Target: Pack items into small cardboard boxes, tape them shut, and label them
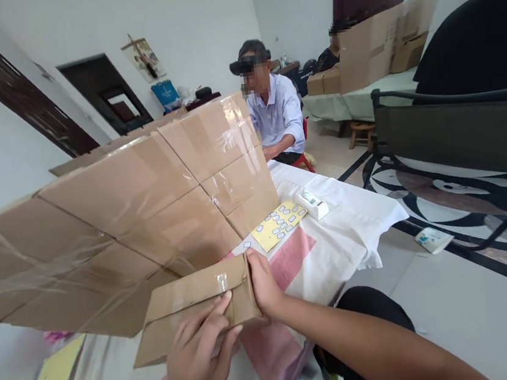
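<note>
left hand (199, 344) touches the carton (190, 293) with fingers apart, the right hand (266, 284) against its end, fingers' closure unclear.

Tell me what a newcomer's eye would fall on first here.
The big wall of taped cardboard across the left and centre comes first. In front, the right hand holds one end of a small box while the left hand touches it. Beyond the wall's right edge sits a person wearing a dark headset.

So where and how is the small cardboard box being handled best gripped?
Likely by its two short ends, one hand from each side: the small cardboard box lies lengthwise left to right, and the right hand sits against its right end.
</note>
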Available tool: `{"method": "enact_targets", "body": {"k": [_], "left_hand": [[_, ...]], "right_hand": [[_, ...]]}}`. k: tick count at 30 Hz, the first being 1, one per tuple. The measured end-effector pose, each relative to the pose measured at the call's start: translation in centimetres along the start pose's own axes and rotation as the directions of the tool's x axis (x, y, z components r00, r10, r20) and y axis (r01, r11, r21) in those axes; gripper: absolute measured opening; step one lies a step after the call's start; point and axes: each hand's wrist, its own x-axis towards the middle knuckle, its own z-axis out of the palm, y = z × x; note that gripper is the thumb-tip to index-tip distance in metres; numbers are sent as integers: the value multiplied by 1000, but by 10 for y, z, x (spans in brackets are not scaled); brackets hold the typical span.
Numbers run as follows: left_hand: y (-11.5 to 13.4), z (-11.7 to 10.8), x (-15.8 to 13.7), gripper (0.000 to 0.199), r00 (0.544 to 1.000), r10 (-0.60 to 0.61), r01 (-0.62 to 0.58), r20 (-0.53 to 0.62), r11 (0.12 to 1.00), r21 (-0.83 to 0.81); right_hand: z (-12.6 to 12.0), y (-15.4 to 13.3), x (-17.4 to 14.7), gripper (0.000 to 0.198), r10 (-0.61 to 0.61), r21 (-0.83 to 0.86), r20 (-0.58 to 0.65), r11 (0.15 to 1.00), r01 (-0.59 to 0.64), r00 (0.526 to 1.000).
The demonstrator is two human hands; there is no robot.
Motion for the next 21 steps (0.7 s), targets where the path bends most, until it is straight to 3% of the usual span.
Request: {"method": "enact_targets", "body": {"k": [4, 8, 14, 21], "left_hand": [[1, 12, 26, 13, 999, 9, -8, 31, 1000, -30], [-7, 15, 38, 12, 998, 8, -6, 62, 999, -39], [-23, 9, 31, 7, 996, -22, 24, 83, 999, -27], [-27, 13, 21, 10, 994, -69, 73, 86, 996, -49]], "right_hand": [[-15, -15, 14, 25, -23, 5, -74, 1000, 24, 997], [-13, -23, 23, 23, -23, 29, -113, 999, 26, 993], [4, -16, 29, 29, -77, 89, -118, 992, 88, 990], [6, -11, 28, 30, -88, 108, -110, 989, 100, 990]]}}
